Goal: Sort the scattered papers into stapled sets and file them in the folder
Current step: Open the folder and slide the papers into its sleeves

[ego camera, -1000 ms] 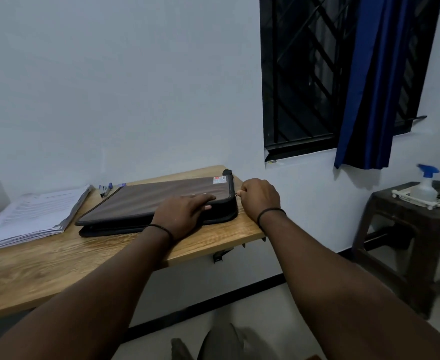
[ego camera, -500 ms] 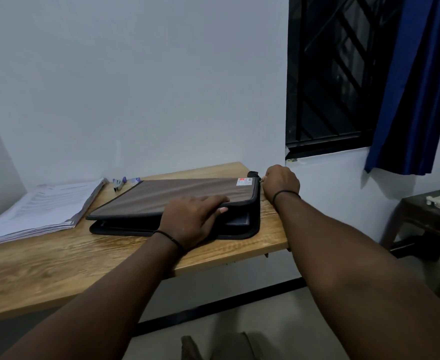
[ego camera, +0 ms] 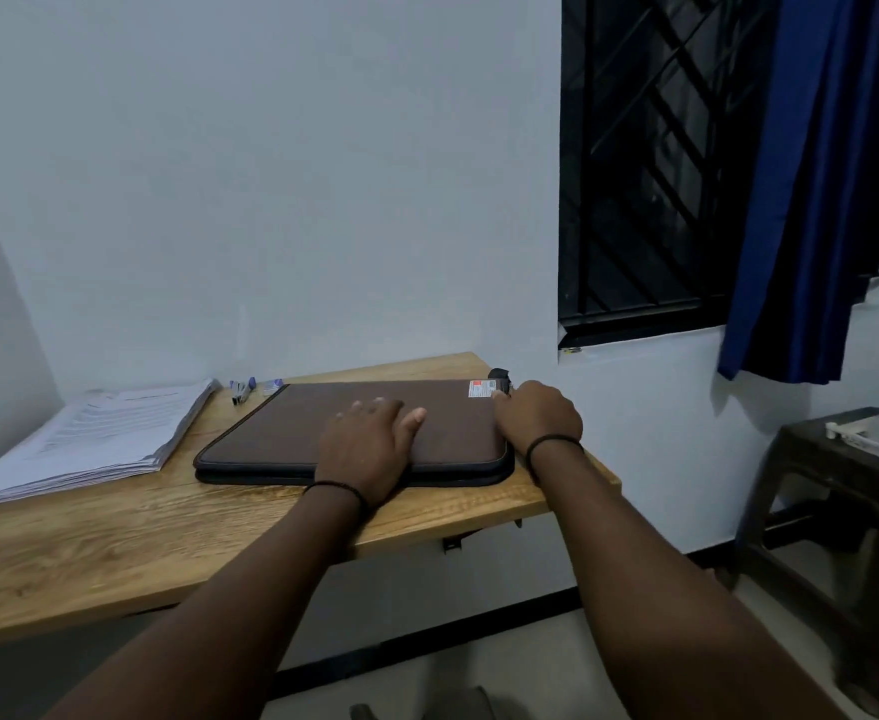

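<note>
Right hand point(ego camera: 537, 417), fingers curled at the far right corner of the brown folder point(ego camera: 292, 433); whether it pinches the zip pull there cannot be told. Left hand point(ego camera: 367, 445) rests flat, fingers extended, on the closed cover just beside it. Farther left on the wooden desk point(ego camera: 115, 543): 1 stapler point(ego camera: 240, 391), then 1 paper stack point(ego camera: 94, 439).

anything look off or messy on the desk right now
Nothing is spilled or damaged. The folder lies flat but askew to the desk edge, left hand flat on it, right hand curled at its far corner. The paper stack is slightly fanned.
</note>
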